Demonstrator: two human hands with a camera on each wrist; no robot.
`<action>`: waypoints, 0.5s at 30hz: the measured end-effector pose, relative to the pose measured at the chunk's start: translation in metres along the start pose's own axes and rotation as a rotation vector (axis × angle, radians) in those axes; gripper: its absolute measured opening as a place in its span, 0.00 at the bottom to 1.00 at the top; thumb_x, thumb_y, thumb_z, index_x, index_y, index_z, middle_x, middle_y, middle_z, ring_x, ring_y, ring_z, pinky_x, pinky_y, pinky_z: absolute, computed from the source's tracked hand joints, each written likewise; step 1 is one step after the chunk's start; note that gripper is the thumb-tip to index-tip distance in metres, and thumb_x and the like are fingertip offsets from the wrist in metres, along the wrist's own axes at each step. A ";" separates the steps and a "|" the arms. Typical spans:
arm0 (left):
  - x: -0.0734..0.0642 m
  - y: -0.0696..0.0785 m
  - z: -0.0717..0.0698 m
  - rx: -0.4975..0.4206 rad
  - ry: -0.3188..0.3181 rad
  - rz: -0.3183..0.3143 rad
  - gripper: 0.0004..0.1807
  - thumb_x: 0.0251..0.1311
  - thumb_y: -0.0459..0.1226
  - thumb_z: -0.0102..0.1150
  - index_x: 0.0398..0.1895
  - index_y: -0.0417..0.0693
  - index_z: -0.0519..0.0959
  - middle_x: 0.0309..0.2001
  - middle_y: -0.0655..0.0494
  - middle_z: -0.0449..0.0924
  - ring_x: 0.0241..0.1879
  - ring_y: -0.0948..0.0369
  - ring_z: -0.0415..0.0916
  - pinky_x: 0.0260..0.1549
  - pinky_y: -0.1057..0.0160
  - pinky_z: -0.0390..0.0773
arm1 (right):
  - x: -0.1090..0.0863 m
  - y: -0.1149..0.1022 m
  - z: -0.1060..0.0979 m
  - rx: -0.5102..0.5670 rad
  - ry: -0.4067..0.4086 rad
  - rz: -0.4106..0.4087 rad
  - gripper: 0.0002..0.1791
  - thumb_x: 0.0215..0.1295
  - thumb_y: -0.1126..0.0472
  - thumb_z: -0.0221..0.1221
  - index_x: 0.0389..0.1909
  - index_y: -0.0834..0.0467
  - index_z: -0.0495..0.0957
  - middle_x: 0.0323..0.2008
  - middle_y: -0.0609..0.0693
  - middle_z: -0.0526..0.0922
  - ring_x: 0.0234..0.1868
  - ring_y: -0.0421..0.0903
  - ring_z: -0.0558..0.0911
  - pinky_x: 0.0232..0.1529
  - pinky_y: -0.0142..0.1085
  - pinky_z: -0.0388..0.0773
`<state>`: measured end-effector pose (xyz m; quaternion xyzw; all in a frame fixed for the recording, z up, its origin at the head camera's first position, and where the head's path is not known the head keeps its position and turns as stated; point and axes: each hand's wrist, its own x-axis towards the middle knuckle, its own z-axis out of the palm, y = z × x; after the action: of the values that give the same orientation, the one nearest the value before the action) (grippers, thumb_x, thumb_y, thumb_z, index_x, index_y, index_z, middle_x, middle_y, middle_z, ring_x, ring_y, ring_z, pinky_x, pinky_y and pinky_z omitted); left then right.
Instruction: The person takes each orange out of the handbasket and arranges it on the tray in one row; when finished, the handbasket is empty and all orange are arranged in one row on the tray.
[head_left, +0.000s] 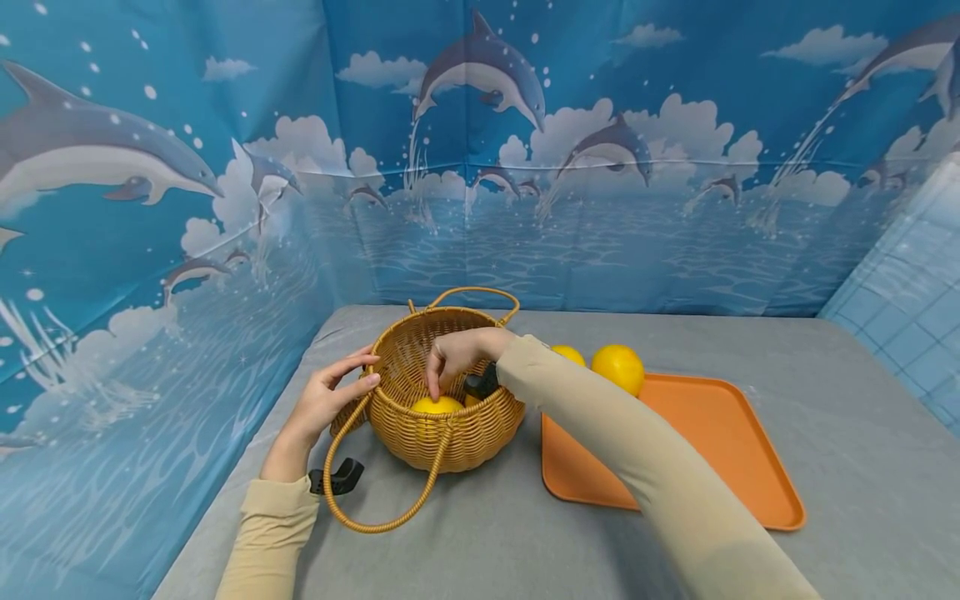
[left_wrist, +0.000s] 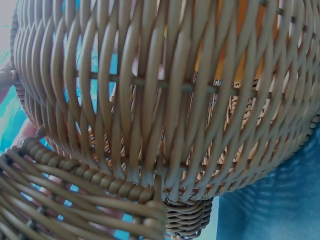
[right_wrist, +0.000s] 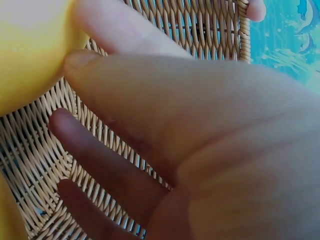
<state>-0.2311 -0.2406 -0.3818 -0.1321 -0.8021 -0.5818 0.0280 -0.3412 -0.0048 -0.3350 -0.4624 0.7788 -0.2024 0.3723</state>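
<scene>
A woven wicker basket [head_left: 450, 437] stands open, its lid [left_wrist: 85, 195] hanging at the left side. My left hand [head_left: 318, 408] holds the left rim, with fingertips and thumb at the edge. Inside the basket is a round yellow fruit [head_left: 438, 406]. My right hand [head_left: 457, 358] reaches down into the basket from above. In the right wrist view, its thumb and index fingertips touch the side of the yellow fruit [right_wrist: 30, 55], while the other fingers [right_wrist: 95, 150] extend loosely apart from it. Part of another yellow thing [right_wrist: 7, 215] shows at that view's lower left.
An orange tray [head_left: 705, 433] lies right of the basket, partly under my right sleeve. Two yellow fruits, one [head_left: 618, 369] in full view and one [head_left: 570, 355] partly covered by the sleeve, sit at its far left corner. A basket handle [head_left: 375, 528] droops toward the front.
</scene>
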 end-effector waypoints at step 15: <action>0.000 -0.002 0.000 0.013 0.009 -0.002 0.22 0.61 0.41 0.60 0.57 0.43 0.76 0.68 0.54 0.62 0.71 0.52 0.45 0.64 0.39 0.45 | 0.000 0.003 0.002 0.043 0.012 0.005 0.08 0.55 0.61 0.68 0.37 0.55 0.86 0.43 0.44 0.80 0.45 0.41 0.78 0.45 0.33 0.76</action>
<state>-0.2319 -0.2414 -0.3833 -0.1283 -0.8057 -0.5773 0.0319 -0.3417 -0.0031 -0.3382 -0.4510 0.7777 -0.2209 0.3780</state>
